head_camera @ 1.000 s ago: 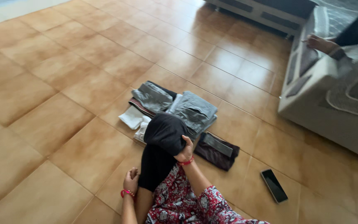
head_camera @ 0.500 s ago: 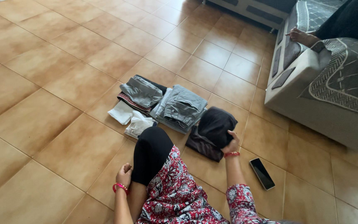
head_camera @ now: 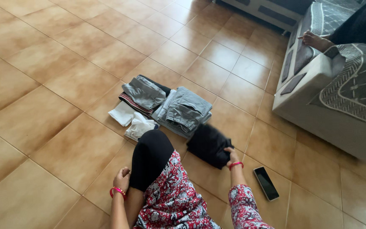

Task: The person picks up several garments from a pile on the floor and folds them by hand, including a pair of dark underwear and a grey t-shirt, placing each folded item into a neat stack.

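While the person sits on a tan tiled floor (head_camera: 56, 140), a folded black garment (head_camera: 207, 145) lies flat on the tiles just in front of the right knee. The right hand (head_camera: 233, 156) rests on the near right edge of that black garment, fingers curled onto the cloth; whether they pinch it or only press on it cannot be told, as this part is slightly blurred. A red bangle circles the right wrist.

Just beyond the black garment, to its left, sits a folded grey pair of trousers (head_camera: 186, 111), and further left again a second grey folded piece (head_camera: 142, 92) on top of darker cloth. Small white folded cloths (head_camera: 133, 121) lie beside these, near the person's black-clad knee.

To the right of the black garment, near but apart from it, a dark phone (head_camera: 266, 183) lies face up on the floor.

The left hand (head_camera: 122, 178), well to the left of the black garment, rests loosely curled on the tiles, holding nothing. Far beyond, a pale sofa (head_camera: 314, 97) bears another person's bare foot (head_camera: 315, 40).
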